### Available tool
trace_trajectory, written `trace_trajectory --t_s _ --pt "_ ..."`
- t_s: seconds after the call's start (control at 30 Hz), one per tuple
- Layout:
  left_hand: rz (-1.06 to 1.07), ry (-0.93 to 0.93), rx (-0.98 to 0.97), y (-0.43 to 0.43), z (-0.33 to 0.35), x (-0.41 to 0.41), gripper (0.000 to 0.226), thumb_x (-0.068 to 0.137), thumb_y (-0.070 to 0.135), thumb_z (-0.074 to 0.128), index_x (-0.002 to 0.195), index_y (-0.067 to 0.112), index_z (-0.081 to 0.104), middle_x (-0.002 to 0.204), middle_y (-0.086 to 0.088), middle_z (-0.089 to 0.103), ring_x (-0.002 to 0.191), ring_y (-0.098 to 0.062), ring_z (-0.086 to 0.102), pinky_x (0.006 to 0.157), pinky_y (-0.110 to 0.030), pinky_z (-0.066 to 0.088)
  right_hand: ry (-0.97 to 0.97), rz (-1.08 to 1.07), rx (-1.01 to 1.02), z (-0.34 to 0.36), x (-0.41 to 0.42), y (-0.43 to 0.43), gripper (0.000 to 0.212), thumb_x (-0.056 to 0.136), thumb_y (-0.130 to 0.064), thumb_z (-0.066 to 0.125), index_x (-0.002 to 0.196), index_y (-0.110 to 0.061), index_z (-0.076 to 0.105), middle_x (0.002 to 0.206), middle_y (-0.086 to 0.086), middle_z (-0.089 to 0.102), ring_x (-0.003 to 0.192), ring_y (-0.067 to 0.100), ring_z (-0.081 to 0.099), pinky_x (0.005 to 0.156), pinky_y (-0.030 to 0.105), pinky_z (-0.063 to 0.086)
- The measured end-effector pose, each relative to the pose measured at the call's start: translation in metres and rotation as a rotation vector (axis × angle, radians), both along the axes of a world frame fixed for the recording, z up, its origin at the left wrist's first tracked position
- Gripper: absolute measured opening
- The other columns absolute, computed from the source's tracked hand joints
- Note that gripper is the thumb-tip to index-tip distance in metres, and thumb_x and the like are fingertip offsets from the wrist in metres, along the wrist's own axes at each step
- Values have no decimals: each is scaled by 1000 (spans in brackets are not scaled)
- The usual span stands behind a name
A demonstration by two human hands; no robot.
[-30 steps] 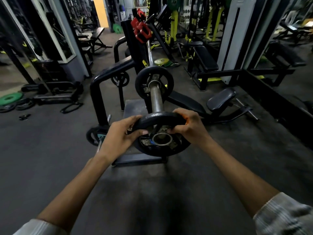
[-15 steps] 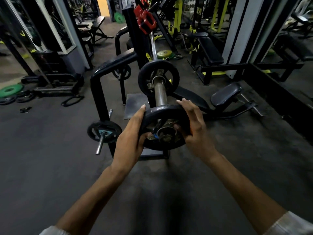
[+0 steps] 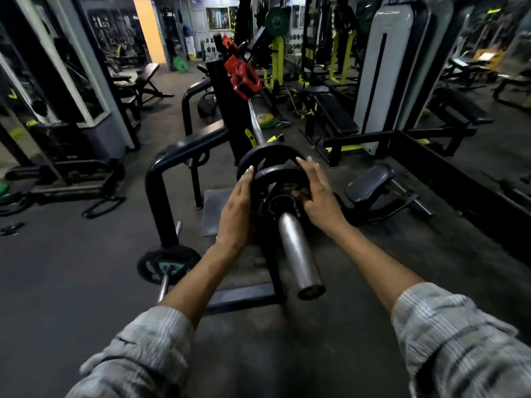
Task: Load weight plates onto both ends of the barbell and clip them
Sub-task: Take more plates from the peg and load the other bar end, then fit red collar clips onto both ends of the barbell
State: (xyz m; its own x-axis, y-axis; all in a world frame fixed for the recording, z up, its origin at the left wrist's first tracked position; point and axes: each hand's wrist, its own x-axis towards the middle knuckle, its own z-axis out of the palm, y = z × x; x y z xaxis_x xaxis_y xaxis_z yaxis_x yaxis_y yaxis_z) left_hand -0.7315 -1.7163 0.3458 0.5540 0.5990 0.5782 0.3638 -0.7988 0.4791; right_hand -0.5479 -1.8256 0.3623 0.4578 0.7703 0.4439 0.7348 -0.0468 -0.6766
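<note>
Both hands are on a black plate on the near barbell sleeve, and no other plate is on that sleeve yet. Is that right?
No: the head view shows an inner plate already on that sleeve, behind the held plate that the left hand and right hand are on.

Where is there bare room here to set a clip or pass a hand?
Bare: the sleeve from the plate to its near end; the floor right of the sleeve, before the padded seat. Crowded: at the plate, between left hand and right hand; left of it, the rack frame and stored plate.
</note>
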Motion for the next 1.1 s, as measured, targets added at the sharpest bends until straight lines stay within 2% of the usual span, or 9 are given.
trace_trajectory --t_s 0.1,0.33,0.47,0.6,0.67,0.77,0.87,1.0,1.1 --pt "18 25 22 20 2 13 75 98 -7 48 162 9 15 169 -8 22 157 -21 18 126 -33 22 26 -26 -16 1 7 21 83 98 -12 68 163 -39 24 176 3 11 163 25 5 131 50 17" --pt "73 57 55 48 5 35 79 97 -8 49 163 8 9 171 -9 14 159 -19 10 117 -23 19 59 -56 -68 6 22 51 84 99 -15 66 164 -41 19 176 3 9 163 25 5 130 53 18" --pt "108 72 68 54 7 42 82 95 -8 54 163 8 11 170 -9 20 157 -21 18 114 -29 36 71 -29 -70 6 31 62 81 99 -13 66 163 -39 23 175 3 12 162 23 9 129 48 20" --pt "176 105 71 56 10 48 79 95 -7 55 162 12 18 167 -7 29 153 -22 31 96 -40 55 44 -21 -32 5 34 69 79 96 -7 63 163 -30 28 171 8 21 159 25 20 128 44 26" --pt "187 131 69 58 12 49 81 93 -8 56 162 14 19 167 -6 30 152 -22 35 93 -42 57 16 -14 -17 5 35 70 78 94 -4 62 162 -25 31 168 11 27 157 28 26 126 46 29" --pt "182 175 79 59 18 46 84 90 -8 58 162 15 21 167 -5 31 149 -24 39 98 -42 54 -18 4 -13 7 37 67 77 91 -6 62 160 -21 34 163 13 32 150 32 36 121 50 37" --pt "154 233 90 62 30 39 81 89 5 66 160 15 27 164 -4 35 145 -25 44 100 -44 54 -87 39 -52 15 47 64 78 89 -16 69 158 -21 36 157 10 39 145 31 42 114 53 43" --pt "176 251 123 74 58 32 77 88 42 74 153 18 40 154 -2 48 139 -24 49 101 -43 51 -177 79 -25 46 65 71 79 90 -36 77 156 -16 39 151 10 46 141 29 46 113 53 43" --pt "171 216 182 90 88 29 73 86 46 75 147 18 47 149 -2 53 136 -24 52 103 -41 51 -253 121 -25 79 71 89 83 88 -49 76 156 -18 39 152 9 47 140 29 47 112 52 43"
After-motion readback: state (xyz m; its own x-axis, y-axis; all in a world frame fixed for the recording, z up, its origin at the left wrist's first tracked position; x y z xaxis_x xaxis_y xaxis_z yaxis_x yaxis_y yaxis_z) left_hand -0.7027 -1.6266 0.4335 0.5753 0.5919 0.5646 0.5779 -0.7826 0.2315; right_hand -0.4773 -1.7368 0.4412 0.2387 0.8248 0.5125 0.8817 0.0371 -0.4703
